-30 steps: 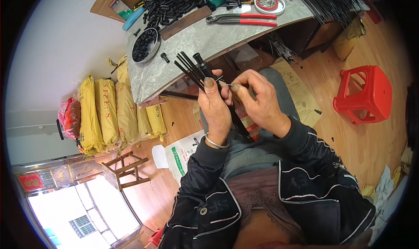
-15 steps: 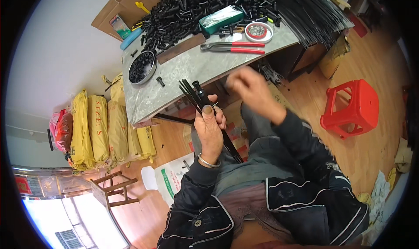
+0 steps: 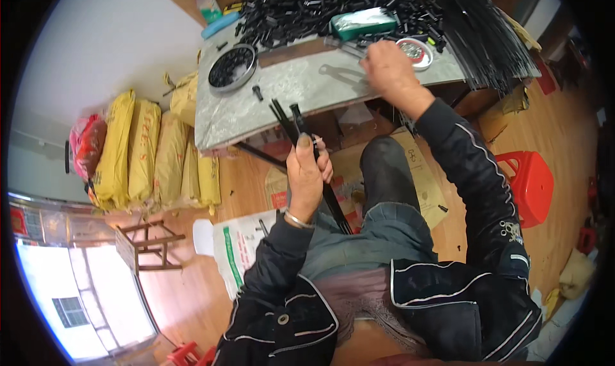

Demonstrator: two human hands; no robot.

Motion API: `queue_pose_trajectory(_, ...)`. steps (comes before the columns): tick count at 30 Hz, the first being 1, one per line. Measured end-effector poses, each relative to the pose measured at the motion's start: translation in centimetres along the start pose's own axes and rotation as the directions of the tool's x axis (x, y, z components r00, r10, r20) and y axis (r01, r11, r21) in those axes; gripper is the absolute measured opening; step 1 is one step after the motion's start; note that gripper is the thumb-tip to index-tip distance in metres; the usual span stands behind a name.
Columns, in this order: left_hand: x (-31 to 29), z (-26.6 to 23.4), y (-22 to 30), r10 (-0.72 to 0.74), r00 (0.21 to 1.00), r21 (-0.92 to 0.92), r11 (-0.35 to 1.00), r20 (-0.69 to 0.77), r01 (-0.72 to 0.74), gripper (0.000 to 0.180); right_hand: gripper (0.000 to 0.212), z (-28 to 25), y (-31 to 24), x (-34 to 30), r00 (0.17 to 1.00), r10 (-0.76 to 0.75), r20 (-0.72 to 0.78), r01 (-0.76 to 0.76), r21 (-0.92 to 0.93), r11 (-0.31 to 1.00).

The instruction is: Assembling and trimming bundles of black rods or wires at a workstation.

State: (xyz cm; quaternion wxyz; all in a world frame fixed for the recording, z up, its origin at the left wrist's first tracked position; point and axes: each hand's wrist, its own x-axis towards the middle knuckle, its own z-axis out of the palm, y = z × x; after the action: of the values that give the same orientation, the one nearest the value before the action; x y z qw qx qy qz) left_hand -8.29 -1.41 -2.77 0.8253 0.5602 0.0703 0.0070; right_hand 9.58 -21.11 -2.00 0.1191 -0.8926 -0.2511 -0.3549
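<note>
Here, the left hand (image 3: 306,174) clasps thin black rods (image 3: 283,119) just off the counter's (image 3: 288,77) near edge, while the right hand (image 3: 392,76) grasps blurred pliers (image 3: 347,47) held above the counter, just inside that edge.

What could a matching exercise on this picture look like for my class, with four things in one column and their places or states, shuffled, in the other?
Things
1. left hand
2. right hand
3. red stool
4. green container

Places or states
A. partly hidden behind the right sleeve
B. on the table, beside the heap of black parts
C. closed around black rods
D. raised over the tabletop, holding pliers

Right pairs: 1-C, 2-D, 3-A, 4-B
</note>
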Motion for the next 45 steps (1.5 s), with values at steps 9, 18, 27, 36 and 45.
queue_pose_trajectory(9,0.4,0.1,-0.2,0.048,0.995,0.03,0.999,-0.082,-0.046,0.054,0.025,-10.0,-6.0,-9.4,0.877,0.173,0.449,-0.438,0.597,0.672)
queue_pose_trajectory(18,-0.3,1.6,-0.5,0.089,0.99,0.051,0.995,-0.112,-0.084,0.046,0.049,-11.7,-8.6,-10.0,0.958,0.069,0.28,-0.171,0.358,0.918)
queue_pose_trajectory(27,-0.6,1.9,-0.2,0.071,0.996,0.056,0.996,-0.052,-0.068,0.045,0.021,-13.1,-8.4,-10.8,0.608,0.046,0.792,-0.762,0.567,0.315)
queue_pose_trajectory(36,-0.4,0.9,-0.5,0.067,0.998,0.077,0.995,-0.004,-0.066,0.056,0.018,-15.6,-6.6,-10.5,0.282,-0.362,0.889,-0.953,0.215,-0.214)
queue_pose_trajectory(45,-1.6,2.1,-0.2,0.071,0.997,0.076,0.995,0.0,-0.071,0.055,0.019,-14.5,-6.5,-13.3,0.42,-0.384,0.822,-0.877,0.476,0.059)
